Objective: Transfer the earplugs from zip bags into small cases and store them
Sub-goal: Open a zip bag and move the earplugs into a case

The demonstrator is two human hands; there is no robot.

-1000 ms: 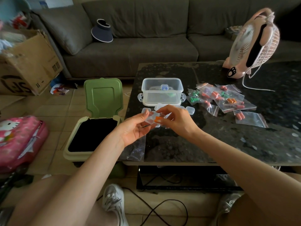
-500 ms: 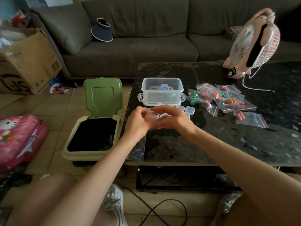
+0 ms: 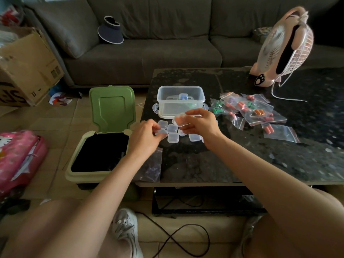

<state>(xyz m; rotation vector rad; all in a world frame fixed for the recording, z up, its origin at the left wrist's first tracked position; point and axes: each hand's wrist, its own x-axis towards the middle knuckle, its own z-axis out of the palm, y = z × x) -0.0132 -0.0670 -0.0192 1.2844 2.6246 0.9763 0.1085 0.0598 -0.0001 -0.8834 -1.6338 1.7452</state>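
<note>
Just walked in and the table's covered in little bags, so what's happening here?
A person seated at the table is boxing earplugs. Their right hand holds a small clear case with something orange inside, just in front of the storage box. Their left hand pinches another clear case among the empty cases. Filled zip bags lie to the right; one empty bag sits at the table's edge.

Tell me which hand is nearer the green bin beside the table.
Left. The left hand is at the table edge, just right of the green bin; the right hand, pinching a small case, is farther right, in front of the clear container.
</note>
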